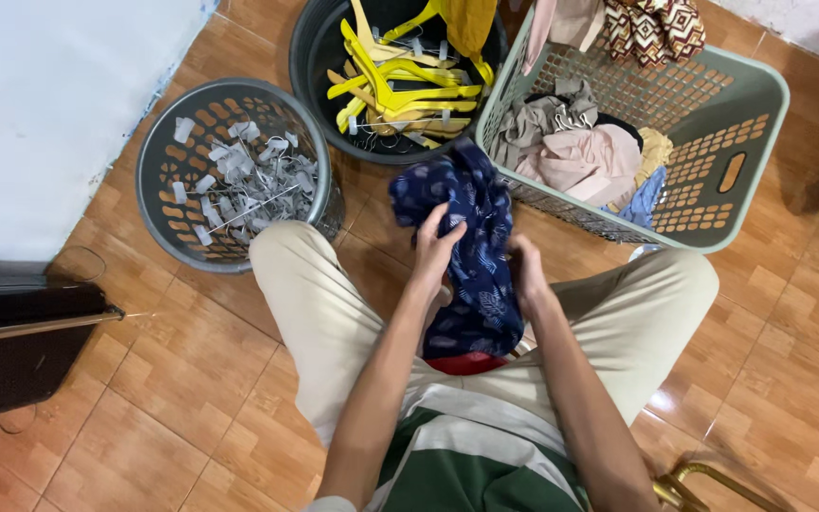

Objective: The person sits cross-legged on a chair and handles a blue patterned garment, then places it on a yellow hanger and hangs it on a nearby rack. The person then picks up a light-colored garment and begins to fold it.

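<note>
Dark blue patterned garment (471, 246) held between both hands, above the lap, between the knees. Long axis running roughly away from the body: upper end bunched toward the green rectangular laundry basket (751, 104), lower end hanging down to the waist. Left hand (433, 248) on the garment's left edge, fingers curled and closed on the cloth. Right hand (526, 275) on the right edge, mostly tucked behind a fold; appears closed on the cloth, grip not fully visible. Hands level with each other, near mid-length of the garment, neither clearly nearer. Black tub of yellow hangers (400, 81) straight ahead, just beyond the garment's far end. Grey round basket of clips (234, 171) ahead-left, nearer the left hand.
</note>
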